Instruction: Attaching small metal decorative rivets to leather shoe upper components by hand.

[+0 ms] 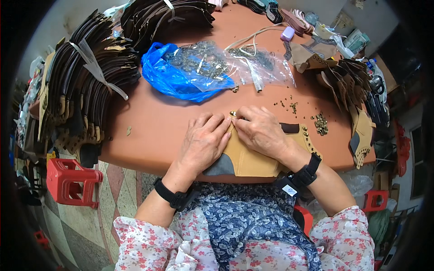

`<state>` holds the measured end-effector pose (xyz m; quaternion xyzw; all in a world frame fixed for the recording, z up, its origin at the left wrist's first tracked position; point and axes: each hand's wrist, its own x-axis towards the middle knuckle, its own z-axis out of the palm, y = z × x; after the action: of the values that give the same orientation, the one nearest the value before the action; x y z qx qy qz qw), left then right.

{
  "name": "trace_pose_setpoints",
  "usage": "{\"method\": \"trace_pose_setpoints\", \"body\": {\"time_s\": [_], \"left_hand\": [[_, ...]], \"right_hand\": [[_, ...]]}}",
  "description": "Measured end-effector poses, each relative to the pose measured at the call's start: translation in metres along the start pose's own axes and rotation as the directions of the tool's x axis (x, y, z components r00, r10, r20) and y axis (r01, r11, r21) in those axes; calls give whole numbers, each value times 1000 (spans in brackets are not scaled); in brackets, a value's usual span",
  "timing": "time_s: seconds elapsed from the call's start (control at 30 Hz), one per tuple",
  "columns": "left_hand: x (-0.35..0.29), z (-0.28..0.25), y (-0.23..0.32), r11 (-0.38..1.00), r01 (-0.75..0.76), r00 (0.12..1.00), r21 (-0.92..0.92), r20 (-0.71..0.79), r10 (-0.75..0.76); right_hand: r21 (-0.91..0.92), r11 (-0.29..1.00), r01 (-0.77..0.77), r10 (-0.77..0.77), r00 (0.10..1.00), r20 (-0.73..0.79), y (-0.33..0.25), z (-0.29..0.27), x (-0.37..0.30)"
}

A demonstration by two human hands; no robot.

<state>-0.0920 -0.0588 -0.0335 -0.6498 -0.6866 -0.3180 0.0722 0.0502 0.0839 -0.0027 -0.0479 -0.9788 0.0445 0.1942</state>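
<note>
A tan shoe upper (257, 159) with a dark grey patch lies at the table's front edge, a row of brass eyelets along its right side. My left hand (204, 140) presses its bent fingers on the upper's left edge. My right hand (261, 133) has its fingers curled in a pinch at the upper's far tip, close to my left fingertips. A small shiny brass lace hook (233, 114) shows at that tip, between the two hands. The fingers hide part of the upper, and I cannot see whether the right ones touch the hook.
Small brass pieces (321, 124) lie heaped and scattered at right. Beyond my hands sits a blue plastic bag (167, 77) beside clear bags of metal parts. Tied stacks of dark uppers (72, 77) stand at left; more uppers (346, 81) are at right. A red stool (68, 180) is on the floor.
</note>
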Motion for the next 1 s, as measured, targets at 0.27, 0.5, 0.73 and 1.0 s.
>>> {"method": "trace_pose_setpoints", "body": {"time_s": [0.27,0.5,0.73,1.0], "left_hand": [[2,1,-1,1000,2,1000,6,-31,-2],[1,3,-2,1000,-7,999,6,-35,8],[0,5,-3,1000,17,999,7,-40,-17],[0,4,-3,1000,13,999,7,-36,-13]], "right_hand": [[101,991,-93,96,995,-18,0,1,0],[258,942,-217,238,970,-53,7,5,-4],[12,1000,-28,29,996,-88,-3,8,-8],[-91,994,-61,60,998,-6,-14,0,-4]]}}
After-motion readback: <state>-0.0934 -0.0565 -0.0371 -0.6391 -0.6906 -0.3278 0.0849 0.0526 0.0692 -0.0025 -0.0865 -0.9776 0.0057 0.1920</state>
